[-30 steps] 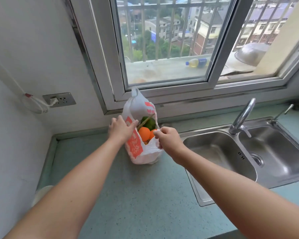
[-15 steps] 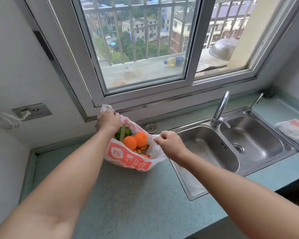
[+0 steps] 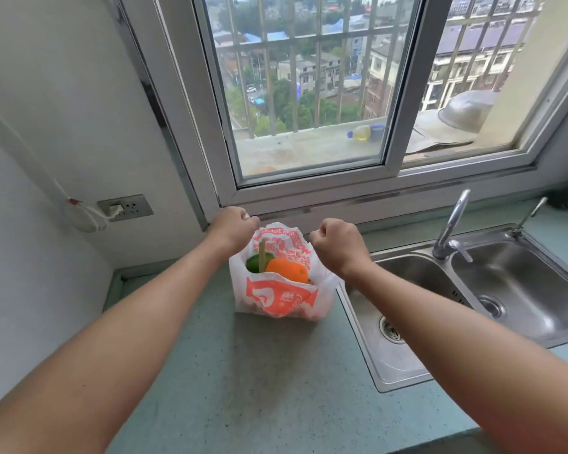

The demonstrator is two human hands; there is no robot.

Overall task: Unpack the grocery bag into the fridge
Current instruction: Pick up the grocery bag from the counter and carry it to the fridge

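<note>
Since 0.5 s ago, grocery bag (image 3: 281, 298) is standing upright on countertop (image 3: 259, 381) beside sink (image 3: 473, 299), no longer slumped. Left hand (image 3: 232, 229) and right hand (image 3: 336, 245) are each fisting a handle, holding its mouth open between them. Orange (image 3: 286, 270) and green fruit (image 3: 254, 263) are showing inside.

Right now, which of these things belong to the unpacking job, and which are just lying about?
Job: bag, orange, green fruit, left hand, right hand.

Lying about: sink, tap, wall socket, bottle and metal bowl outside the window.
</note>
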